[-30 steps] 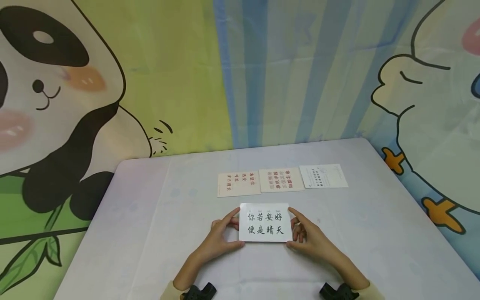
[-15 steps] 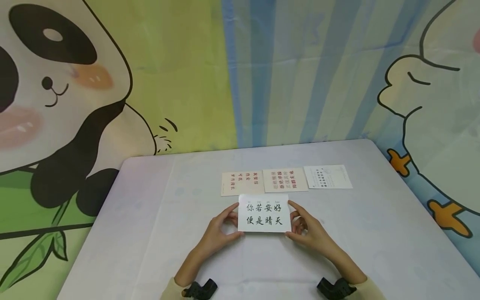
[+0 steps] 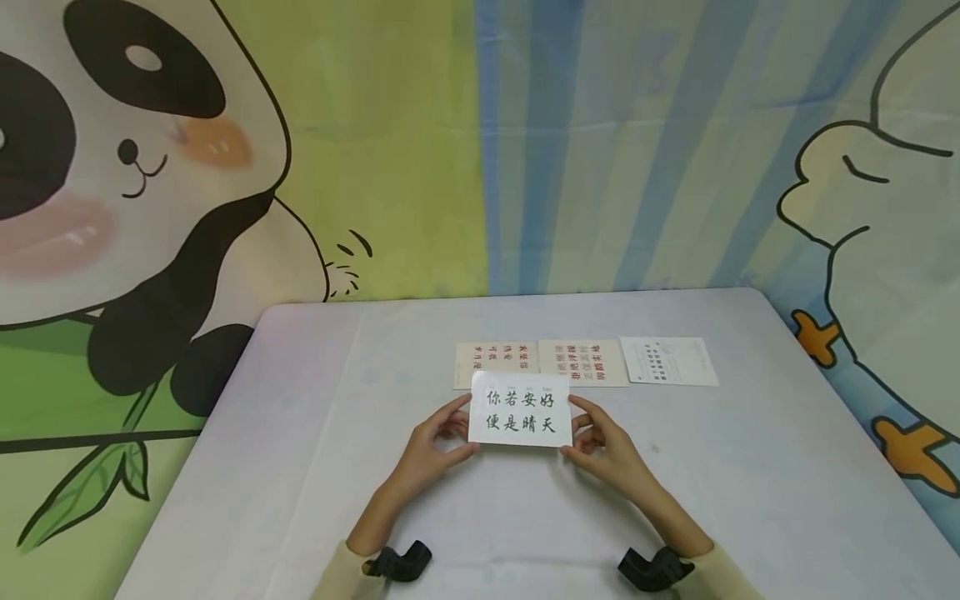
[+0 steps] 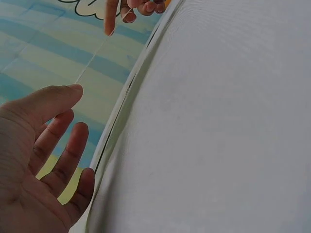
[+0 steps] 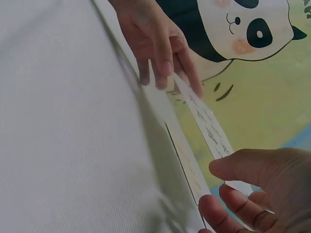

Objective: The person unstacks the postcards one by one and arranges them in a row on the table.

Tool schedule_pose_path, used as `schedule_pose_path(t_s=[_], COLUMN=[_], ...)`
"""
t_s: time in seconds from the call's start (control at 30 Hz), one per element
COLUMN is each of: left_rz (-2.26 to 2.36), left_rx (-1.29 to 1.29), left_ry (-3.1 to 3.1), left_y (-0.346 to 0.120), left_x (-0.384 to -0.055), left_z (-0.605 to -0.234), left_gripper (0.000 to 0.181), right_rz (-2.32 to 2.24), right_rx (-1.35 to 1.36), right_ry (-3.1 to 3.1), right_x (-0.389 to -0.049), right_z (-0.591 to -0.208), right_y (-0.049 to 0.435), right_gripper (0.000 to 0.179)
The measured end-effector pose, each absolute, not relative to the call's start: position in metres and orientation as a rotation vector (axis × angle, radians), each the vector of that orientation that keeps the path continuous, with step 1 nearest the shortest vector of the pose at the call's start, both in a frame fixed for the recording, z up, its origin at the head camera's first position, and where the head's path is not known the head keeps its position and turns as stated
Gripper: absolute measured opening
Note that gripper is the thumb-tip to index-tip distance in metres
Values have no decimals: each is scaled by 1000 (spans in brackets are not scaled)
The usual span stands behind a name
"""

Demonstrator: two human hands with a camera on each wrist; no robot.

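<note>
A white card with two lines of black Chinese characters is held up off the table between both hands, its printed face toward the head camera. My left hand pinches its left edge, thumb at the lower corner and index finger at the upper one. On the opposite edge, my right hand grips the card the same way. Edge-on, the card looks like a thin line in the left wrist view. The right wrist view shows the card slanting between the two hands.
Behind the held card, a row lies on the table: a cream card with red characters, another cream card, and a white card with small black print. A cartoon-printed curtain stands behind the table.
Both hands have lifted the card up and away from the body, so it now overlaps the lower part of the left cream card. The head view has shifted slightly left.
</note>
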State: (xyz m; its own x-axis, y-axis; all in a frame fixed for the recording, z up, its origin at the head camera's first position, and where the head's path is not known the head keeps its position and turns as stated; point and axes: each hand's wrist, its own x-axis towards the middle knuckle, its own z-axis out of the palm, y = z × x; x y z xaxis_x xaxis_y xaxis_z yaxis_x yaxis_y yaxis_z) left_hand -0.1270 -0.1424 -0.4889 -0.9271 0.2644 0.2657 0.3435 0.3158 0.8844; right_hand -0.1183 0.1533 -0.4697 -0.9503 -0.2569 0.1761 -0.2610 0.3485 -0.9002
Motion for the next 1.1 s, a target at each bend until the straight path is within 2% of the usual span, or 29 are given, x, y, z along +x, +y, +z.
schedule_pose_path(t_s=[0.13,0.47,0.83,1.1], left_rz=[-1741,-1773,-1784,-1855], left_rx=[-543,-414,-239,-162], left_ry=[-2489,-2504,-2509,-2479], left_y=[-147,-156,-158,-166], left_x=[-130,-134,-127,-140], left_z=[-493,-492,-465,-494], left_gripper=[73,68,62,64], right_rz=[1788,1899,2024,2035], right_rx=[417,431,352,371], right_ry=[-2578,-2545,-2523,-2530], right_x=[-121,-129,-142,-144], right_z=[-470,-466,-472,-475], right_y=[148,133,111,108], right_gripper=[73,71,68,68])
